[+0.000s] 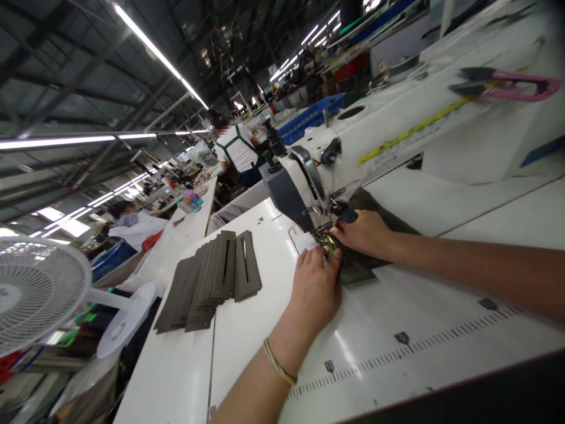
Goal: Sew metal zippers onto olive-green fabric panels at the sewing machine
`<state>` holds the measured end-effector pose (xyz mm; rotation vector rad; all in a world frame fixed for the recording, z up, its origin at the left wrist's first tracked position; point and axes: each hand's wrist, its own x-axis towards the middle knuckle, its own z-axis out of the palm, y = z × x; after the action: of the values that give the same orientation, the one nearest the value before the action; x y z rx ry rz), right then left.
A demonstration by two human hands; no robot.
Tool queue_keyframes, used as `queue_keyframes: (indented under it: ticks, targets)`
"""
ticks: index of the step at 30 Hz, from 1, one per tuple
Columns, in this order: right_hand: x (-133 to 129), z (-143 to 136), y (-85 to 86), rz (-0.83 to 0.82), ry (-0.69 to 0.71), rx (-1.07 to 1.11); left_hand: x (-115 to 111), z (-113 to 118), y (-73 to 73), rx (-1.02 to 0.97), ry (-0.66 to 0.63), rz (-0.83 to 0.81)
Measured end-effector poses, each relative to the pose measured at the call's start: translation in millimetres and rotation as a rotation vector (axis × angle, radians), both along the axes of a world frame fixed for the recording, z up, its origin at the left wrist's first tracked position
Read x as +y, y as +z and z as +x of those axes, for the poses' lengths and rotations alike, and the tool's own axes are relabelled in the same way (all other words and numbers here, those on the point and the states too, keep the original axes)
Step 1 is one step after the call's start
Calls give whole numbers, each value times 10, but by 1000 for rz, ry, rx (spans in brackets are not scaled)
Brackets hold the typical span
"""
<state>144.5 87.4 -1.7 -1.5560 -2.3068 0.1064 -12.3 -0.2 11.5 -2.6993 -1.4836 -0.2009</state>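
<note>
A white sewing machine (309,176) stands on the table, its needle area partly covered by my fingers. Beneath the presser foot lies a dark olive fabric piece (359,274), which extends to the right under my forearm. My left hand (315,285) is at the near left of the foot, fingers bent and thumb on the work's edge. Close to the needle on the other side, my right hand (364,234) has its fingers closed on the fabric. To the left, a fanned stack of olive slotted panels (198,282) lies beside a smaller slotted pile (248,265).
Pink-handled thread snips (507,83) and a yellow tape measure (415,129) rest on the machine arm. A ruler scale (401,352) runs along the table's front. A white fan (39,294) stands left. A blue crate (311,119) and a co-worker (241,147) are behind.
</note>
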Motion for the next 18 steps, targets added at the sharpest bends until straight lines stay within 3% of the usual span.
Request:
queue_keyframes:
  ticks: [2,6,8,13,18]
  targets:
    - [-129,122,-34,60,117,28,-12,-5,-30,-50,-1,20]
    - [-488,375,-175,348,521,177,-38,-41,-138,-299,6,72]
    - [-605,426,-231,456,623,201,-50,-56,-194,-383,12,102]
    - [-598,369,-216,575,701,137,-72,-42,-242,-381,-9,154]
    - [-539,355,-186,561,716,146,-49,-33,-190,-305,-56,182]
